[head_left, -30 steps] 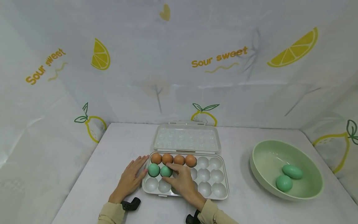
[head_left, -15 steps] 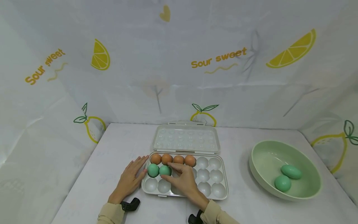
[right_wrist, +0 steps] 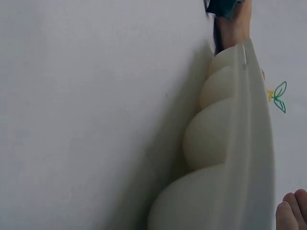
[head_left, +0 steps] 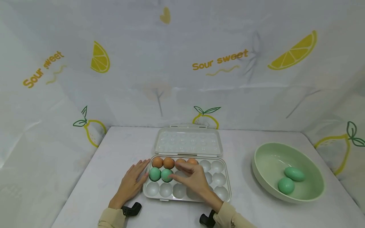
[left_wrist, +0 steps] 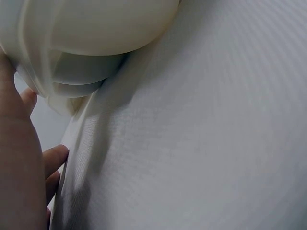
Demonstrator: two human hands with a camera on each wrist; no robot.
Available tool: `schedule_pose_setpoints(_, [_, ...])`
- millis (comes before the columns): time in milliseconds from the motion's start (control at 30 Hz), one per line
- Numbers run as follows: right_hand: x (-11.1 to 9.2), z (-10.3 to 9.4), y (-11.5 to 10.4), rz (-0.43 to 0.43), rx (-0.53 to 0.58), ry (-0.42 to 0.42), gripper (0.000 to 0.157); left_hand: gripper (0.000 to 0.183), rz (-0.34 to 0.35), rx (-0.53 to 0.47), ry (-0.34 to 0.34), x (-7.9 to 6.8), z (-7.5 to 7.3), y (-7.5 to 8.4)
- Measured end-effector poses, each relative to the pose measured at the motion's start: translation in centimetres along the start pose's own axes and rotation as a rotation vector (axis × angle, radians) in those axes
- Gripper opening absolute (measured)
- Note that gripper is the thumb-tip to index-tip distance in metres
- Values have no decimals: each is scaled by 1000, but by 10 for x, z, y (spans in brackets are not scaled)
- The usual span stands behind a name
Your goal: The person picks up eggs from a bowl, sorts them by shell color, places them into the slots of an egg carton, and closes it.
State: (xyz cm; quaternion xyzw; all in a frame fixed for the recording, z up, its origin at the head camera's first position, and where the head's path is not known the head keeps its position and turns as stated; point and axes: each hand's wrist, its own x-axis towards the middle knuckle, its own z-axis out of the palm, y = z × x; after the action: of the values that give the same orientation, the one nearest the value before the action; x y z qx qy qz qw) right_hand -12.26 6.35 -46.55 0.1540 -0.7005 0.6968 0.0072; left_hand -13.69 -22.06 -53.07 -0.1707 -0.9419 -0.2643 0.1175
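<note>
A white egg tray [head_left: 171,199] with its lid [head_left: 188,142] folded back lies in the middle of the table. Several brown eggs [head_left: 157,162] fill the left part of its back row. Two green eggs, one at the left end [head_left: 155,174] and a second egg [head_left: 166,175] beside it, sit in the middle row. My left hand [head_left: 131,182] lies with extended fingers along the tray's left edge. Over the tray is my right hand [head_left: 196,180], thumb and fingers spread apart with nothing between them, the thumb tip near the second green egg. It hides part of the cups and brown eggs.
To the right stands a light green bowl [head_left: 273,152] holding two more green eggs, one round-looking [head_left: 286,185] and one lying lengthwise [head_left: 295,174]. A white curtain with lemon prints [head_left: 293,52] hangs behind the table. Black wrist cameras [head_left: 132,209] sit below both hands.
My right hand has let go of the second green egg and drawn back to the right, its fingers parting. The egg stays in its cup. My left hand keeps its place at the tray.
</note>
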Motion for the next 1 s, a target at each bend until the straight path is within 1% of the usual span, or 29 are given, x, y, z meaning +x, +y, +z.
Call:
schedule_pose_setpoints(167, [1,-17,-5,13,4,-6,53,54,-8,-8,0,-1,0,0])
schedule_pose_setpoints(267, [1,-28,-8,21,-27,7,52,54,-14,-12,-3,-1,0,0])
schedule_pose_setpoints(467, [0,-50,-12,23,-127,72,49,54,-34,-6,-7,-3,1,0])
schedule_pose_setpoints(667, [0,-74,-14,-9,-160,123,47,54,-30,-6,-4,-3,3,0])
schedule_pose_setpoints(1000, [-5,-112,-22,-1,-199,241,48,54,-16,-1,-4,0,3,0])
